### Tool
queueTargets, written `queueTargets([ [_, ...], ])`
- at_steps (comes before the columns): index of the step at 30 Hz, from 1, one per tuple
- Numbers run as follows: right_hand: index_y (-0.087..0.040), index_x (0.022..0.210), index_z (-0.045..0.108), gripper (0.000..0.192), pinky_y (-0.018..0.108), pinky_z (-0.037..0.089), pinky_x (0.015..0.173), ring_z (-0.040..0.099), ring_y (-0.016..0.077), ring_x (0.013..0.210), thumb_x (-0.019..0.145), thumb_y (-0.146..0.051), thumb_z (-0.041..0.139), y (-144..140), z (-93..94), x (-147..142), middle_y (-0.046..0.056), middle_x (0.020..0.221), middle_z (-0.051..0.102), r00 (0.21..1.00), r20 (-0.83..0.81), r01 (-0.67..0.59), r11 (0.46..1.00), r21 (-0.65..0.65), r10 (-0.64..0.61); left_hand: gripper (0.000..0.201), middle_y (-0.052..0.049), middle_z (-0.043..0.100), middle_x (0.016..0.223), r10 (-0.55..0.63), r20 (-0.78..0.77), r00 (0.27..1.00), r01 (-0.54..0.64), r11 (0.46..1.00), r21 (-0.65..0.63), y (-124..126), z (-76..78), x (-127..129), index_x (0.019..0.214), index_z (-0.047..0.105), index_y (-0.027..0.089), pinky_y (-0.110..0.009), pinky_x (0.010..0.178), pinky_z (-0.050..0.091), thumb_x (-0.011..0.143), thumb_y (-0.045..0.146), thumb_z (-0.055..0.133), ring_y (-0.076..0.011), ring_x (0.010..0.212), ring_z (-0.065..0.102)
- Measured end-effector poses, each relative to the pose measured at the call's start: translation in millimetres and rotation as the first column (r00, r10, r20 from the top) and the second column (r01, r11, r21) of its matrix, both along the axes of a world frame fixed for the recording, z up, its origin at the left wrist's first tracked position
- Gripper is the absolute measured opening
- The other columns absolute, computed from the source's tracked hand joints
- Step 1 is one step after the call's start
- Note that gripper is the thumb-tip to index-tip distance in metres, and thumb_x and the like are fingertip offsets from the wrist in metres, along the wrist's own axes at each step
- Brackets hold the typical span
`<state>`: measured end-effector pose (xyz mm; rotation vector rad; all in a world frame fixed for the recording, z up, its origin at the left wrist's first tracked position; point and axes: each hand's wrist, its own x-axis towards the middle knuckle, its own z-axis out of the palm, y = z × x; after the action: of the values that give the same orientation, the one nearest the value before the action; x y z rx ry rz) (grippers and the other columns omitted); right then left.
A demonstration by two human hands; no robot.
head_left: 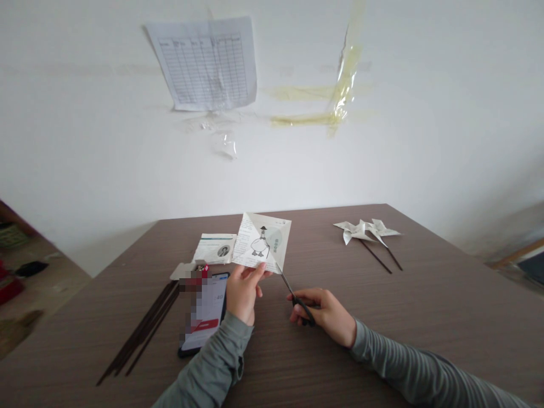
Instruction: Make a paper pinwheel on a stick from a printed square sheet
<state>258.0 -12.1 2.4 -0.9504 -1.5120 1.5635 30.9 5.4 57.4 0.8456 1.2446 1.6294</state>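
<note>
My left hand (243, 292) pinches the lower edge of a square sheet of printed paper (274, 229), thumb in front. A diagonal crease runs across the sheet, and a drawing of a hatted figure shows on it. Black-handled scissors (302, 309) are in my right hand (325, 311), its fingers closed around the handles. Their blades meet the paper's lower right corner and point up and left along the diagonal. How far the blades are spread is too small to tell.
Two paper pinwheels (361, 229) on dark sticks lie at the right of the brown table (425, 323). To the left are a phone (212, 306), several dark sticks (142, 328) and more printed paper (212, 246). A white wall (297, 175) with a taped sheet (206, 68) stands behind.
</note>
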Motion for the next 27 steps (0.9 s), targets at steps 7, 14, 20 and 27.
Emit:
queueTargets([
  [7,-0.023,0.117,0.100,0.069,0.042,0.069,0.076,0.081,0.0264,0.074,0.089,-0.085,0.108,-0.7,3.1,0.6,0.009,0.088,0.095,1.000,0.006,0.023,0.999,0.033,-0.023,0.052,-0.014,0.098,0.097,0.002,-0.015,1.000,-0.002,1.000,0.023,-2.1,-0.3,0.3,0.097,0.088,0.019,-0.019,0.044,0.039,0.059,0.042,0.117,-0.0326,0.084,0.095],
  [14,-0.021,0.123,0.100,0.068,0.041,0.069,0.076,0.081,0.0253,0.074,0.094,-0.082,0.106,2.2,-4.5,0.0,0.009,0.090,0.096,0.999,0.025,0.021,0.997,0.072,-0.023,0.056,-0.012,0.096,0.092,0.021,-0.033,0.999,-0.020,0.998,0.056,-1.9,2.0,2.8,0.098,0.089,0.020,-0.020,0.044,0.039,0.059,0.049,0.117,-0.0290,0.077,0.090],
  [20,-0.018,0.131,0.098,0.077,0.042,0.071,0.080,0.082,0.0260,0.078,0.094,-0.086,0.104,5.6,-13.0,0.8,0.011,0.094,0.096,0.999,0.049,-0.016,0.997,0.072,0.012,0.056,-0.011,0.095,0.091,0.017,-0.048,0.999,-0.013,0.997,0.081,-3.2,3.7,3.6,0.095,0.087,0.021,-0.021,0.044,0.039,0.060,0.052,0.117,-0.0290,0.077,0.089],
  [27,-0.019,0.133,0.098,0.075,0.044,0.071,0.084,0.082,0.0266,0.080,0.098,-0.085,0.099,5.3,-11.9,2.1,0.010,0.095,0.096,0.997,0.081,-0.021,0.995,0.098,0.013,0.057,-0.013,0.096,0.094,0.022,-0.066,0.998,-0.016,0.996,0.088,-3.4,1.3,2.4,0.096,0.088,0.021,-0.022,0.045,0.040,0.062,0.054,0.118,-0.0327,0.082,0.091],
])
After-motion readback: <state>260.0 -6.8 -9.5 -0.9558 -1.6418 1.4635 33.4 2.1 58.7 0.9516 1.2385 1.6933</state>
